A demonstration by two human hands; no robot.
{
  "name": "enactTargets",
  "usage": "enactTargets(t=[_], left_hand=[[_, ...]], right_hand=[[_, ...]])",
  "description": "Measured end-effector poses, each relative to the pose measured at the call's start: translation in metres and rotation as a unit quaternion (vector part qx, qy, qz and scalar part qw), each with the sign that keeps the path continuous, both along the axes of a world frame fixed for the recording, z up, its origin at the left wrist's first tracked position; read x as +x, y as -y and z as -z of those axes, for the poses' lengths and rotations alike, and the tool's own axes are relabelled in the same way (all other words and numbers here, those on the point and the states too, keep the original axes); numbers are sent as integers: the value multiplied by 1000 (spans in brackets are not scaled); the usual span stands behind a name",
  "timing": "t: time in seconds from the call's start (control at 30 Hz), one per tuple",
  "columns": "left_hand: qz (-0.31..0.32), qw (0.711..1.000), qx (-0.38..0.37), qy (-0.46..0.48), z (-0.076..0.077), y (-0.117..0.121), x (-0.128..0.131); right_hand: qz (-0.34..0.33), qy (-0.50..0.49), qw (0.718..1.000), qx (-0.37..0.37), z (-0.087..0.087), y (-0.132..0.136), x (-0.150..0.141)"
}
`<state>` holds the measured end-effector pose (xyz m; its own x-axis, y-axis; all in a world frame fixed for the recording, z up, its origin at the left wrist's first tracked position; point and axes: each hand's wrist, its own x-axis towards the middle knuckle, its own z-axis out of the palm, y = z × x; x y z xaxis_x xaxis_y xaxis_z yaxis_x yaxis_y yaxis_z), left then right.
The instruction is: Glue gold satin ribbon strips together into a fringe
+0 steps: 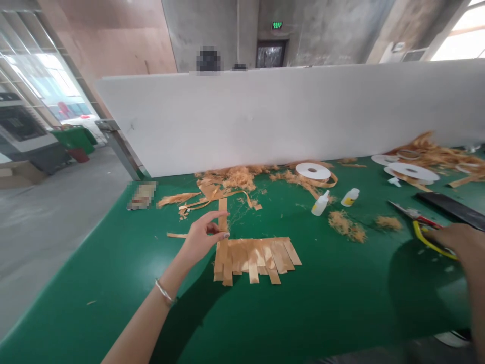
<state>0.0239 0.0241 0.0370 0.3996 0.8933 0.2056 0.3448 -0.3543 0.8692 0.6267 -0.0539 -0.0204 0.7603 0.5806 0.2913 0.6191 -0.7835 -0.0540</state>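
Observation:
My left hand (202, 235) has its thumb and fingertips closed on an upright strip of tan ribbon (223, 206), at the left end of a row of ribbon strips (257, 255). The strips lie side by side with uneven lower ends, their upper edge forming a nearly straight line. At the right edge of the view, my right hand (456, 245) grips the yellow handle of a pair of scissors (411, 215), whose blades point away to the left. Part of the right hand's fingers is hidden.
Tan shredded fibre (238, 178) and ribbon scraps lie along a white partition (265, 116). A white ribbon spool (312, 172), two small squeeze bottles (321, 203) and a black flat case (452, 207) are on the green table (113, 283). More spools (413, 172) lie at far right.

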Motion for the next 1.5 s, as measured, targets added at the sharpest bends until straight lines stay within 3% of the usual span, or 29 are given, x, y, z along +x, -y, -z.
enactTargets(t=[0.07,0.1,0.17,0.23,0.27,0.33,0.4,0.5,0.6,0.83,0.9,0.97,1.03,1.13,1.2,1.27,1.3,1.43,1.5], left_hand=[[2,1000,-10,-5,-2,2,1],[3,1000,-11,-6,-3,4,2],[11,1000,-7,-2,-5,8,4],[27,1000,3,3,-7,13,7],[36,999,10,5,-8,16,9],[57,998,23,3,-9,23,14],[77,996,34,-6,-8,30,20],[108,992,56,-25,-4,37,30],[134,989,51,-24,0,41,36],[142,988,53,-29,2,44,40],[141,985,77,-58,5,41,37],[126,983,106,-86,5,34,30],[74,984,126,-97,2,20,15],[-182,971,138,-75,-11,-5,-17],[-244,961,125,-42,-19,-20,-39],[-237,969,30,69,-24,-29,-55],[-223,972,-5,75,-24,-30,-59],[-312,944,96,-36,-18,-23,-58],[-315,928,141,-141,-15,-18,-52]], right_hand=[[107,-36,993,35,-9,-2,-29],[93,-51,993,50,-17,-2,-51],[8,12,989,150,-34,1,-108],[-143,33,957,250,-51,5,-175],[-257,2,928,268,-57,6,-209],[-395,-112,857,312,-66,3,-273],[-491,-310,784,218,-69,-6,-322],[-535,-501,673,103,-69,-27,-364],[-527,-564,627,103,-67,-42,-374],[-505,-579,610,195,-88,-36,-342],[-487,-565,628,220,-96,-31,-323],[-471,-543,666,201,-101,-27,-304],[-487,-541,674,125,-104,-23,-288],[-533,-586,610,9,-101,-24,-279],[-525,-611,593,-17,-92,-30,-282],[-503,-615,606,-34,-79,-37,-289],[-497,-609,617,-42,-71,-41,-293],[-489,-542,681,-62,-42,-51,-309],[-502,-485,715,-45,-34,-51,-313]])
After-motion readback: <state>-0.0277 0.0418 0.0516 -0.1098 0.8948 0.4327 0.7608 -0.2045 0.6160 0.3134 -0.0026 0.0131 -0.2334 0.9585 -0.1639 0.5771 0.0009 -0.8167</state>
